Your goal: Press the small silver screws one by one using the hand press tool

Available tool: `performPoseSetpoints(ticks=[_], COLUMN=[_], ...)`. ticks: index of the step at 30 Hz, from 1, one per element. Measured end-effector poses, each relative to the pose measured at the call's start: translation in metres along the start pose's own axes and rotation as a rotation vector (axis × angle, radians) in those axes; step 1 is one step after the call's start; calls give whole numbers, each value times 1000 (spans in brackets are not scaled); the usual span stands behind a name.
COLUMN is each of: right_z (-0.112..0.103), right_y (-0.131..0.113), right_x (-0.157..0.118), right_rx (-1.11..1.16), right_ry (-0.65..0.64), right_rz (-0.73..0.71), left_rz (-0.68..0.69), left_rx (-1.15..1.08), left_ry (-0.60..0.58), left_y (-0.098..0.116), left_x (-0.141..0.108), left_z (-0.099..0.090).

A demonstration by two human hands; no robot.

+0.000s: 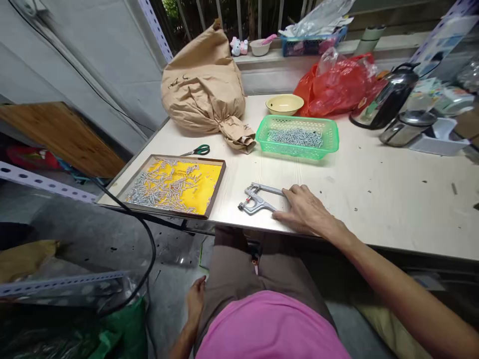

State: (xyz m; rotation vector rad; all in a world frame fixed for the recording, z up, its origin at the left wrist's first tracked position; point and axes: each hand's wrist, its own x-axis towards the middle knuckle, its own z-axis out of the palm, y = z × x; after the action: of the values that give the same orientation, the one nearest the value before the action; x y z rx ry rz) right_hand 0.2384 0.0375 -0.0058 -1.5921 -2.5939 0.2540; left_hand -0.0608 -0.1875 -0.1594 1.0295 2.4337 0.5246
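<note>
Near the table's front edge, my right hand (305, 210) is closed round the handle ends of grey metal pliers (256, 203), whose jaws point left. My left hand (196, 298) hangs low beside my left thigh, below the table; its fingers are partly hidden, and what they hold, if anything, does not show. Left of the pliers lies a shallow brown tray (214, 194) with a yellow bottom and many small metal pieces. Behind the pliers, a green plastic basket (292, 151) holds many small silver pieces.
Green-handled scissors (202, 149) lie behind the tray. A large brown paper bag (204, 85), a yellow bowl (285, 104) and a red plastic bag (339, 87) stand at the back. On the right are a kettle (387, 97) and a metal cup (407, 128). A black cable (151, 244) hangs at the left.
</note>
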Motion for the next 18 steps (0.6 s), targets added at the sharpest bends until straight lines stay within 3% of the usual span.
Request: performPoseSetpoints(ticks=[2, 4, 7, 10, 12, 14, 18], right_z=[-2, -2, -2, -2, -1, 0, -4], right_y=[10, 17, 22, 23, 23, 23, 24], right_x=[8, 13, 19, 23, 27, 30, 31], right_rx=[-2, -14, -33, -42, -40, -36, -2], right_ry=[-32, -58, -78, -85, -87, -85, -79], right_rz=[-67, -120, -170, -250, -327, -385, -429], left_rz=[75, 284, 689, 993, 1136, 1205, 1140], left_rx=[-68, -117, -133, -48, 84, 238, 476], left_ry=[3, 60, 154, 127, 62, -8, -160], left_y=[0, 25, 106, 199, 245, 273, 293], left_x=[-4, -15, -26, -13, 5, 23, 43], left_z=[-8, -25, -57, -73, -69, -56, -33])
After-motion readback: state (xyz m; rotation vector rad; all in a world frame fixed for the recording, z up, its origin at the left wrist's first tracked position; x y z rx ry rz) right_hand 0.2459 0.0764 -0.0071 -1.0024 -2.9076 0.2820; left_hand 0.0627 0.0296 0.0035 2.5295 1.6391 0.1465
